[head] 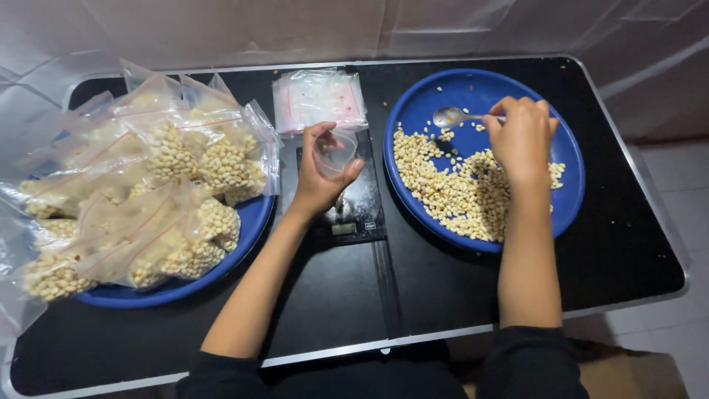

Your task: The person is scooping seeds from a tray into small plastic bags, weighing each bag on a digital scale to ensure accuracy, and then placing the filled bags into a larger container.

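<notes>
Left hand grasps an open clear bag above the scale; right hand grips a spoon over the blue plate of beans.

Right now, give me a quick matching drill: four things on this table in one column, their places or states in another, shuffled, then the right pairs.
Things:
1. metal spoon
2. clear empty bag
3. filled bags
4. digital scale

Places or states:
A. heaped on the left blue plate
B. flat on the table's middle, under the left hand
C. gripped by the right hand, over the right blue plate
D. held open in the left hand

Pairs: 1-C, 2-D, 3-A, 4-B
</notes>
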